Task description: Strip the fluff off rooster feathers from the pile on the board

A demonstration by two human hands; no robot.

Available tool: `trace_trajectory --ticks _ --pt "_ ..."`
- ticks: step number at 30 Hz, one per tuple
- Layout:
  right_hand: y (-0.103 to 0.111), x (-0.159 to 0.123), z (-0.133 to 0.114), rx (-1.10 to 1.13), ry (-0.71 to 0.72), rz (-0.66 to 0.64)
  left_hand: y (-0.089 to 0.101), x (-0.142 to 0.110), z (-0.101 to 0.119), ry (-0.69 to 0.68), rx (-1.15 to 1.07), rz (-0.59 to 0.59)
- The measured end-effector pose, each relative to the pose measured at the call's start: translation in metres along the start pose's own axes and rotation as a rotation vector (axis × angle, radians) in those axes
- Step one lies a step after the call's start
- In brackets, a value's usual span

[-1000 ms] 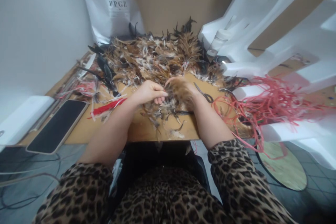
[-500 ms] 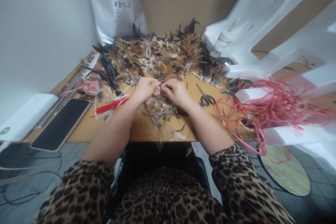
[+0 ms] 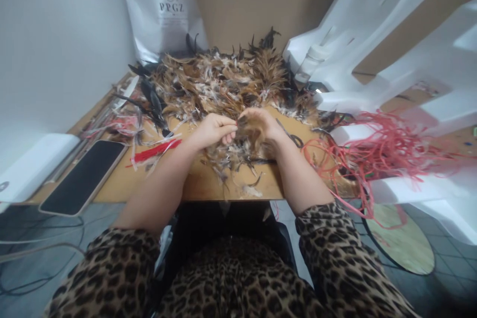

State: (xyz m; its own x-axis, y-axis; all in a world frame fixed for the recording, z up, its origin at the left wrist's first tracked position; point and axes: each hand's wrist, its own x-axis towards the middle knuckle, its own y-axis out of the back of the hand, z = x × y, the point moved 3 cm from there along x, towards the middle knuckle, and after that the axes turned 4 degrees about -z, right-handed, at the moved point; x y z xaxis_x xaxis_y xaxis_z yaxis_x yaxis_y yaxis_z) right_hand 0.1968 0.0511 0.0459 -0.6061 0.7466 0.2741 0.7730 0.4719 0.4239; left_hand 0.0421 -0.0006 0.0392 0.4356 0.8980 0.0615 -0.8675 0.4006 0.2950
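My left hand is closed in a pinch, thumb against forefinger, on the end of a small bunch of brown feathers. The feathers fan out to the right, across the palm of my right hand. That hand is curved, its fingers stretched towards my left fingertips and partly covered by the feathers. A speck of red shows at the pinch; what it is I cannot make out. Beneath both hands lie loose grey-brown feathers near the table's front edge. Behind them spreads a large heap of brown, white and black feathers.
Scissors lie right of my right hand, partly hidden. Tangled pink strips spill over white foam at the right. Left are red strips, a phone and a white box-shaped device. A silvery bag stands behind.
My right hand has pinched close to the left fingertips, then swung out rightward and opened, bringing the brown feathers back into sight. My left hand keeps its pinch, shifting slightly.
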Motion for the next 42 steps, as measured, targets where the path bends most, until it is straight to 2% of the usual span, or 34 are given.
trace_trajectory --ticks 5,7,10,15,18,20,23,25,28,30,32,34,37,42 --pt "-0.011 0.002 0.004 0.098 0.022 0.123 0.009 0.003 -0.005 0.009 -0.36 0.227" --pt "-0.016 0.003 0.001 0.02 0.055 0.174 0.01 0.005 -0.01 0.044 -0.485 0.288" --pt "-0.022 0.001 -0.008 -0.201 0.156 0.219 0.009 0.006 -0.015 0.104 -0.566 0.312" --pt "-0.032 -0.005 -0.022 -0.517 0.226 0.156 0.008 0.006 -0.017 0.176 -0.493 0.342" --pt "-0.036 -0.008 -0.028 -0.732 0.208 0.094 0.009 0.006 -0.017 0.219 -0.26 0.333" --pt "-0.033 -0.009 -0.031 -0.779 0.208 0.072 0.009 0.005 -0.016 0.242 -0.094 0.266" --pt "-0.022 -0.007 -0.03 -0.625 0.196 0.037 0.008 0.001 -0.009 0.242 0.01 0.087" --pt "-0.015 -0.005 -0.024 -0.365 0.154 -0.044 0.006 -0.004 -0.004 0.222 -0.032 -0.057" --pt "-0.016 -0.005 -0.01 0.144 0.015 -0.218 0.002 -0.009 -0.001 0.193 -0.174 -0.235" --pt "-0.022 -0.005 -0.004 0.422 -0.048 -0.228 0.001 -0.01 -0.003 0.174 -0.304 -0.257" --pt "-0.029 -0.003 -0.002 0.587 -0.066 -0.161 0.0 -0.009 -0.006 0.156 -0.475 -0.212" --pt "-0.035 -0.001 0.0 0.656 -0.09 -0.076 -0.001 -0.007 -0.008 0.142 -0.659 -0.165" --pt "-0.036 0.002 0.001 0.63 -0.076 0.066 -0.003 -0.004 -0.008 0.156 -0.872 -0.169" --pt "-0.032 0.004 0.005 0.444 -0.018 0.158 -0.004 -0.003 -0.008 0.255 -0.951 -0.162"
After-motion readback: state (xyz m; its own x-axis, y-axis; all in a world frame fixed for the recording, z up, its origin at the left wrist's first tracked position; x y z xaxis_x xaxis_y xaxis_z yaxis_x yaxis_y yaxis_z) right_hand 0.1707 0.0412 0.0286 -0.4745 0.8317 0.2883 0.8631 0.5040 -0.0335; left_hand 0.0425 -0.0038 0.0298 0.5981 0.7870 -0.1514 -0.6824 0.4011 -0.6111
